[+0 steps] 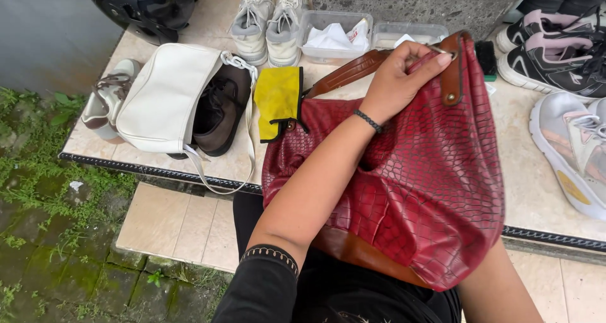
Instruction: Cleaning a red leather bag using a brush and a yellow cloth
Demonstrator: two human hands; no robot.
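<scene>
Your left hand reaches across the large red crocodile-embossed leather handbag and closes on its upper edge, fingers curled over the rim beside the tan leather strap tab; the grip is narrow and holds the bag's top. A dark braided bracelet circles that wrist. Your right hand is hidden beneath the bag; only the right forearm shows at its lower edge, so its grip cannot be told.

The handbag rests on your lap, its upper part leaning over the edge of the beige tiled ledge. Its brown leather handle lies on the ledge behind your hand. A yellow cloth with black trim lies just beside the bag's upper left corner, touching it.

Left of the cloth sits a dark brown lace-up shoe, partly covered by a cream-white shoulder bag; a beige shoe lies at the far left. Behind stand a pair of light grey sneakers, two clear plastic containers and a black helmet. At right are black-and-pink sneakers and a silver-grey sneaker.
</scene>
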